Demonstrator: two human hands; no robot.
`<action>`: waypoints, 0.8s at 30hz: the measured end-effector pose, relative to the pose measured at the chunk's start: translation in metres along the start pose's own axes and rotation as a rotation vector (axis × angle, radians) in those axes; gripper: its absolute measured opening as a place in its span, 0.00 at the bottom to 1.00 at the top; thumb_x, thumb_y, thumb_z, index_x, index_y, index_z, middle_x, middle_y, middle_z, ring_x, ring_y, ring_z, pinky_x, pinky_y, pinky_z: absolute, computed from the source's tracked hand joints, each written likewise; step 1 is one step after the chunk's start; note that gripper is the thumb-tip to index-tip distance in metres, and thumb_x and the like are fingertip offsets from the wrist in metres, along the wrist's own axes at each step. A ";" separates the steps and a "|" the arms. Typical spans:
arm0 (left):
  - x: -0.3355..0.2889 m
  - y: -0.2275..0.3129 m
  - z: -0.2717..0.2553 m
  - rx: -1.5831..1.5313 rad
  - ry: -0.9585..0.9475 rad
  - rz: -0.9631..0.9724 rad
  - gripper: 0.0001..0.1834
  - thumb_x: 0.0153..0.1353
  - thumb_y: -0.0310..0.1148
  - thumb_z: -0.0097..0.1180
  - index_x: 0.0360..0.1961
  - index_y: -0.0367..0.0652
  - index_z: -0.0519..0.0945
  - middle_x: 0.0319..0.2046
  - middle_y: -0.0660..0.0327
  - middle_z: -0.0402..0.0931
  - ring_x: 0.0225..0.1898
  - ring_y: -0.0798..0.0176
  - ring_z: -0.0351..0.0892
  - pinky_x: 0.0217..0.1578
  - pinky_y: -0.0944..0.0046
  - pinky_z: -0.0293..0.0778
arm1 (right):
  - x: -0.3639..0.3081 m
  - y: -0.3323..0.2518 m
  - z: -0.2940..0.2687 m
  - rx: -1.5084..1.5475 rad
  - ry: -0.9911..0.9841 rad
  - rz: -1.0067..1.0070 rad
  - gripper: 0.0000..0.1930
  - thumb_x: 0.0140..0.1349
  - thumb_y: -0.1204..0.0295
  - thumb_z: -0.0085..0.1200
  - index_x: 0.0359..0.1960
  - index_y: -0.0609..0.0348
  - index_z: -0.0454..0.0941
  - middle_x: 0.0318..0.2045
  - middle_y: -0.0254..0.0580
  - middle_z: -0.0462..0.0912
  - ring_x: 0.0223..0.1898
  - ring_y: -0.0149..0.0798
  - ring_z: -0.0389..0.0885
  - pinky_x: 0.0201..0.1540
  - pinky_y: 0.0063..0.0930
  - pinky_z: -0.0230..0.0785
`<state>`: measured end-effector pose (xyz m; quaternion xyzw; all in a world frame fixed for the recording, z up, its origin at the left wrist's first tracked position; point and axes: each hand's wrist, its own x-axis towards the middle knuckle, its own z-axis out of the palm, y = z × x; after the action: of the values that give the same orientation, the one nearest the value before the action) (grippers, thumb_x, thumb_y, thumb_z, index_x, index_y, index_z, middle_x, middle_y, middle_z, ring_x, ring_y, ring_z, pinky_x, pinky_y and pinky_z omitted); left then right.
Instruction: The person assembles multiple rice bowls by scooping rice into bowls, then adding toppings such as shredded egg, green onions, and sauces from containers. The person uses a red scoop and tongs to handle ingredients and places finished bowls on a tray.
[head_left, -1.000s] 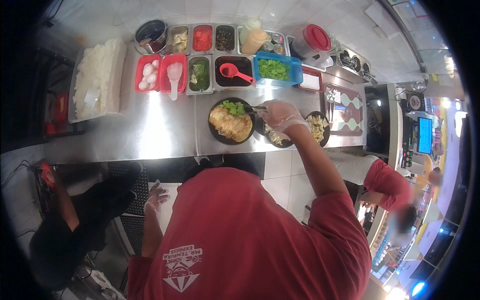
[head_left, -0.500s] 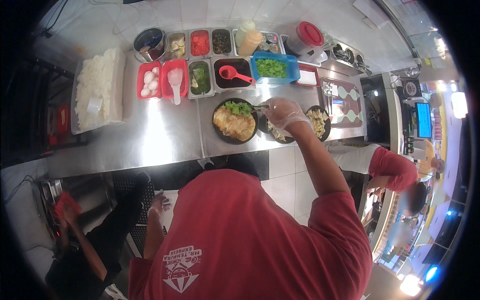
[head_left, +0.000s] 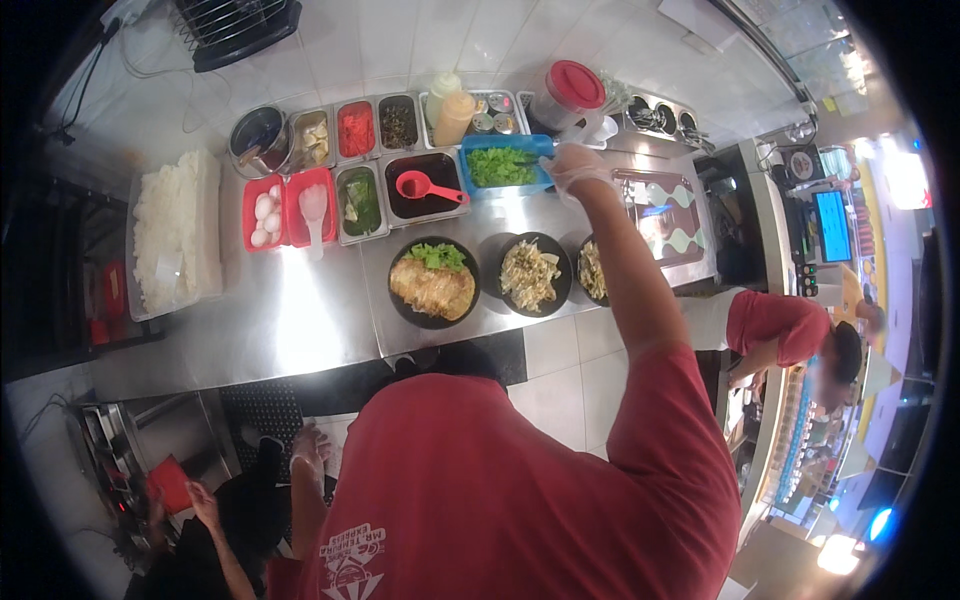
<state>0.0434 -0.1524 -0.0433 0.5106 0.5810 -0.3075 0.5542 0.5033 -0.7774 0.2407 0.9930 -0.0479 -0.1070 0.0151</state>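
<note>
My right hand [head_left: 580, 170], in a clear glove, is closed at the right end of a blue container [head_left: 550, 150] of chopped green leaves [head_left: 500, 167]. It grips a thin dark utensil, mostly hidden by the fingers. Below the container are black plates. The left plate [head_left: 436, 321] carries a browned, flat piece of food [head_left: 432, 288] with green leaves [head_left: 436, 256] along its far edge. Pale shredded food [head_left: 531, 277] fills the middle plate. A third plate [head_left: 587, 240] is partly behind my right forearm. My gloved left hand [head_left: 311, 447] hangs below the counter, fingers apart, holding nothing.
A red measuring spoon [head_left: 428, 187] rests over dark sauce. Red tubs hold eggs [head_left: 267, 215] and a white scoop [head_left: 314, 205]. Cooked rice [head_left: 178, 230] is at left, squeeze bottles [head_left: 454, 120] at the back. Co-workers stand at lower left [head_left: 215, 550] and right [head_left: 780, 325].
My right hand has moved from above the plates to the leaf container, uncovering the middle plate. The view has shifted, so the counter appears lower and further left. My left hand still hangs empty.
</note>
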 end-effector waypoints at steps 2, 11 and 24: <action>0.000 -0.005 -0.002 -0.029 -0.043 0.008 0.24 0.67 0.51 0.60 0.59 0.53 0.76 0.40 0.58 0.78 0.36 0.56 0.78 0.35 0.56 0.71 | 0.022 0.005 0.027 0.048 -0.053 0.033 0.27 0.68 0.49 0.54 0.44 0.66 0.86 0.45 0.62 0.86 0.51 0.60 0.85 0.56 0.50 0.74; -0.004 -0.081 0.014 0.108 -0.134 0.209 0.23 0.68 0.40 0.58 0.63 0.49 0.76 0.44 0.54 0.78 0.43 0.55 0.78 0.39 0.54 0.72 | 0.036 0.027 0.063 0.210 0.013 -0.030 0.21 0.69 0.54 0.54 0.40 0.60 0.87 0.44 0.59 0.86 0.48 0.60 0.85 0.52 0.52 0.75; -0.005 0.046 0.028 -0.001 -0.043 0.083 0.22 0.71 0.50 0.59 0.61 0.54 0.77 0.36 0.60 0.80 0.30 0.57 0.80 0.30 0.60 0.72 | -0.071 0.004 -0.034 0.627 0.229 0.008 0.15 0.69 0.58 0.59 0.41 0.57 0.88 0.30 0.51 0.87 0.31 0.47 0.86 0.40 0.40 0.75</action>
<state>0.0945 -0.1662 -0.0345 0.5275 0.5474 -0.2948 0.5790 0.4414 -0.7743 0.2888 0.9546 -0.0804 0.0255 -0.2857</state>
